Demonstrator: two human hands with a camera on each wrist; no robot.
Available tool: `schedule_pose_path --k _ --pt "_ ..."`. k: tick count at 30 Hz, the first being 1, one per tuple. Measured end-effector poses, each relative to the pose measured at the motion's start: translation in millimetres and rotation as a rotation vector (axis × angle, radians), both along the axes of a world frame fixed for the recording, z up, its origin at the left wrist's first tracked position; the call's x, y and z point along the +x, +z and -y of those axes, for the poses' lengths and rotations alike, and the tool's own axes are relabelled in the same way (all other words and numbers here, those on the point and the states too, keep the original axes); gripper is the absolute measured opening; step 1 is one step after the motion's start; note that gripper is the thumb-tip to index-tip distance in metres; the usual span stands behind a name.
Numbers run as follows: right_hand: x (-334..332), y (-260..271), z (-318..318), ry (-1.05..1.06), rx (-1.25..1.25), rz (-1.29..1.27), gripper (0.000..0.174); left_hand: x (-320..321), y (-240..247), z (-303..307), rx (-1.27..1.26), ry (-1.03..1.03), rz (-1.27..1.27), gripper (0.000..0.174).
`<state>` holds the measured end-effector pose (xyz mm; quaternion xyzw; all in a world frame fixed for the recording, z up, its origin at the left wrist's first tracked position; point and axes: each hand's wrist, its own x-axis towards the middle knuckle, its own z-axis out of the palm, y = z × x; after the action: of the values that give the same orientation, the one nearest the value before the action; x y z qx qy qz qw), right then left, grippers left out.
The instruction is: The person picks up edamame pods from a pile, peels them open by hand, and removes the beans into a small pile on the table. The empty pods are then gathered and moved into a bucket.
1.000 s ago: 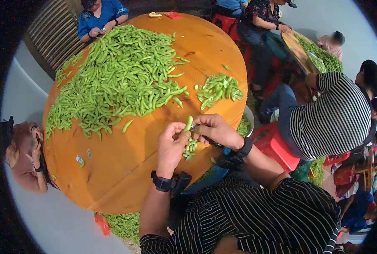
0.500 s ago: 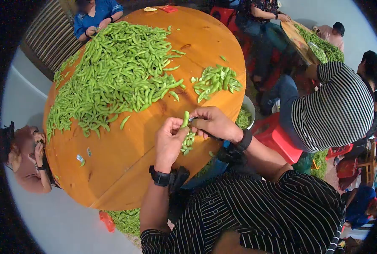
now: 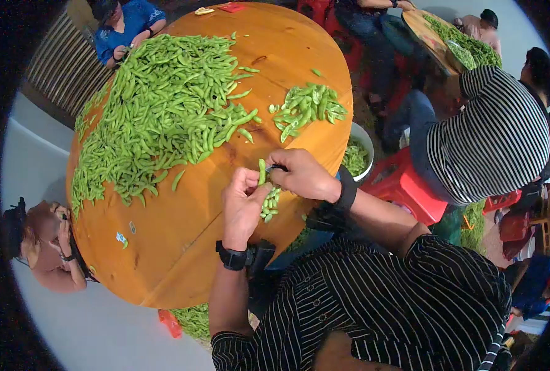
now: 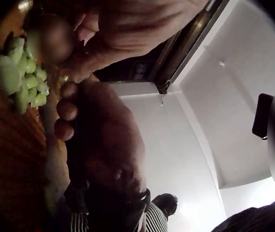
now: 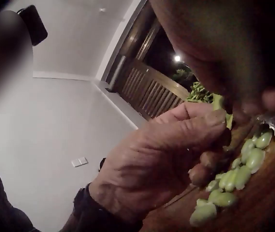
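In the head view my left hand (image 3: 241, 207) pinches a green soybean pod (image 3: 262, 170) upright between thumb and fingers. Close against it, my right hand (image 3: 306, 176) grips a small dark-handled tool (image 3: 279, 167), its working end mostly hidden by the fingers. Shelled green beans (image 3: 270, 209) lie on the table just under both hands; the right wrist view shows these beans (image 5: 229, 179) plump and loose on the wood. There my left hand (image 5: 152, 162) has its thumb against the pod's lower part.
A large heap of pods (image 3: 164, 117) covers the far left of the round wooden table (image 3: 182, 247). Opened pods (image 3: 312, 108) form a smaller pile at right. Beyond the edge stand a white bucket (image 3: 366, 148) and a red stool (image 3: 405, 188). A person in blue (image 3: 123, 28) sits opposite.
The head view has shifted, so the table sits slightly higher and to the left. The pod stays in my left hand, and the right hand has closed in nearer to it.
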<state>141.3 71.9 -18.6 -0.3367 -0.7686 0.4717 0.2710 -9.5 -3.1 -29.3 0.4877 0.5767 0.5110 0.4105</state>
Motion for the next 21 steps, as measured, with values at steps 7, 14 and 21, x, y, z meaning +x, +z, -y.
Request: schedule_pose_path --k 7,14,21 --pt "-7 -6 -9 0.034 0.199 0.025 0.012 1 4 1 0.055 0.029 -0.225 0.018" --pt "-3 -5 -12 0.112 -0.386 -0.079 0.009 -11 11 1 -0.131 -0.080 0.176 0.011" --pt "-1 -3 -17 0.142 -0.459 -0.066 0.011 0 14 -5 -0.112 -0.060 0.143 0.010"
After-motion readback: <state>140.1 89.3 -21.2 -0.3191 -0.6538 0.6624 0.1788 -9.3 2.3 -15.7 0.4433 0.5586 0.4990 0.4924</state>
